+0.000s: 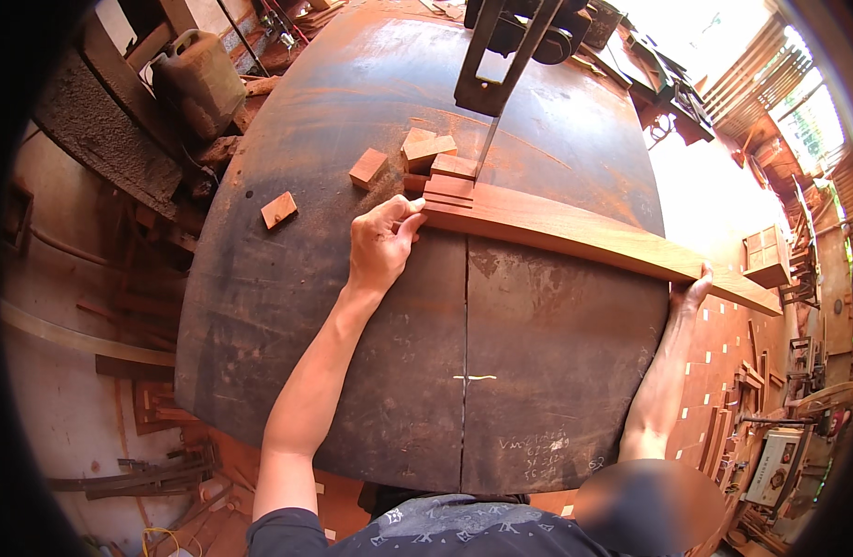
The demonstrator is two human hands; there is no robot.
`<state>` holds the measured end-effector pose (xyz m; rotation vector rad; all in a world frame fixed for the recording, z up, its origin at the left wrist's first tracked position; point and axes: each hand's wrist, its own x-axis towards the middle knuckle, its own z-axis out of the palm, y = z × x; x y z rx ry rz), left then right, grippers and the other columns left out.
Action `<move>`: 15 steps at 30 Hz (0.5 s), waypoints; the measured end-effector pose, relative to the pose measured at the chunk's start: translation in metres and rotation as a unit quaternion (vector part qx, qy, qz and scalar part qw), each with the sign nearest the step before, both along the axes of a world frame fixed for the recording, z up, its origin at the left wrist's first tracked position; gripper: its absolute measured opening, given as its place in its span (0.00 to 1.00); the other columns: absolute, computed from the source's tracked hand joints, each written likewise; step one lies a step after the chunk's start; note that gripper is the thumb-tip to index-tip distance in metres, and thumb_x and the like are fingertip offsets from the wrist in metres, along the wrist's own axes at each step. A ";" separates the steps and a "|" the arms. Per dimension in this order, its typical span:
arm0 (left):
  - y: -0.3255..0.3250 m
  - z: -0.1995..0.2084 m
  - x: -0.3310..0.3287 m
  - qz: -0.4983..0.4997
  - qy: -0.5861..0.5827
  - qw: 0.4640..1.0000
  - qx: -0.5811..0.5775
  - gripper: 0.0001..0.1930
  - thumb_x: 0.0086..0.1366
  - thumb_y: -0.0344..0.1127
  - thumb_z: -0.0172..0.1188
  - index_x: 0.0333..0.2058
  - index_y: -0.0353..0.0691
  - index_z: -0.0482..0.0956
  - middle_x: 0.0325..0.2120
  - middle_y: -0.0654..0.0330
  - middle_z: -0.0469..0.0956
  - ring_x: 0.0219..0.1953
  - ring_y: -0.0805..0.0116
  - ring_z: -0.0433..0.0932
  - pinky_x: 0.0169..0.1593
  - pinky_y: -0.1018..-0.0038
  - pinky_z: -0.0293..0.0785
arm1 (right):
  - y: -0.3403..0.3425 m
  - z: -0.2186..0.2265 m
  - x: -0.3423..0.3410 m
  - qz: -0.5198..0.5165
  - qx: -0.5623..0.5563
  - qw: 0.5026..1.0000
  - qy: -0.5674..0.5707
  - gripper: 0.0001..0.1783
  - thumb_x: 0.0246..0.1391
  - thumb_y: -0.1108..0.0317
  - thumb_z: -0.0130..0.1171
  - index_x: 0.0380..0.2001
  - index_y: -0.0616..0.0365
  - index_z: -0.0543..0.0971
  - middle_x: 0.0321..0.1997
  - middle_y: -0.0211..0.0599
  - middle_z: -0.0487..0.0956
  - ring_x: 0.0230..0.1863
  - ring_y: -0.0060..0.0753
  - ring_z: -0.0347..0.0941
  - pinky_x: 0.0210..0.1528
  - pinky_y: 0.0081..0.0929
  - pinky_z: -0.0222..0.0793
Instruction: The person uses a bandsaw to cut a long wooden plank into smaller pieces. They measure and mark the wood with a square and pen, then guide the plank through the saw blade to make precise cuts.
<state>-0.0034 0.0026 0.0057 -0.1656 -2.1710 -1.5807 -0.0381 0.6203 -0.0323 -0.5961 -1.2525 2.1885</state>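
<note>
A long reddish wooden board (575, 230) lies slantwise across the dark metal saw table (352, 371), its right end jutting past the table edge. Several parallel slots are cut across its left end. My left hand (380, 246) is closed, with thumb and fingertips pressed to the near corner of that end. Farther along, my right hand (694, 288) grips the board near its right end, the fingers partly hidden. The thin upright band saw blade (488, 148) meets the board's far edge close to the slots, just right of my left hand.
Above the blade hangs a metal blade guide (487, 91). Small wooden blocks (369, 168) and sawdust lie left of the blade, with one separate block (279, 211) farther left. A plastic jerrycan (199, 84) stands beyond the table's left edge. A wooden box (767, 255) is at right.
</note>
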 end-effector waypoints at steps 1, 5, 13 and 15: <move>0.000 0.000 0.000 -0.002 -0.002 1.000 0.004 0.04 0.67 0.21 0.68 0.36 0.34 0.82 0.27 0.59 0.87 0.25 0.77 0.84 0.28 0.76 0.80 | 0.003 -0.001 0.000 -0.003 -0.005 1.000 -0.001 0.30 0.65 0.48 0.49 0.58 0.63 0.76 0.57 0.44 0.80 0.60 0.45 0.76 0.63 0.48 0.72; -0.002 0.001 -0.001 -0.015 -0.028 0.999 0.005 0.00 0.69 0.23 0.67 0.37 0.34 0.84 0.34 0.62 0.88 0.32 0.79 0.85 0.33 0.77 0.87 | 0.004 0.000 -0.002 -0.007 -0.015 1.000 -0.010 0.31 0.66 0.48 0.49 0.59 0.64 0.75 0.59 0.45 0.79 0.61 0.46 0.75 0.64 0.49 0.71; 0.000 0.002 -0.002 0.003 -0.017 1.000 -0.004 0.04 0.66 0.21 0.68 0.36 0.35 0.82 0.29 0.59 0.88 0.26 0.76 0.85 0.28 0.75 0.80 | -0.011 0.008 0.000 -0.006 -0.016 1.000 -0.014 0.30 0.67 0.48 0.47 0.57 0.64 0.76 0.57 0.47 0.80 0.60 0.47 0.76 0.65 0.49 0.71; 0.000 0.000 -0.004 0.005 -0.007 1.000 -0.011 0.04 0.66 0.22 0.69 0.36 0.35 0.82 0.29 0.59 0.88 0.27 0.75 0.86 0.28 0.75 0.81 | -0.010 0.009 0.000 0.007 -0.019 1.000 -0.003 0.30 0.68 0.49 0.47 0.57 0.65 0.76 0.57 0.47 0.80 0.60 0.47 0.76 0.64 0.49 0.71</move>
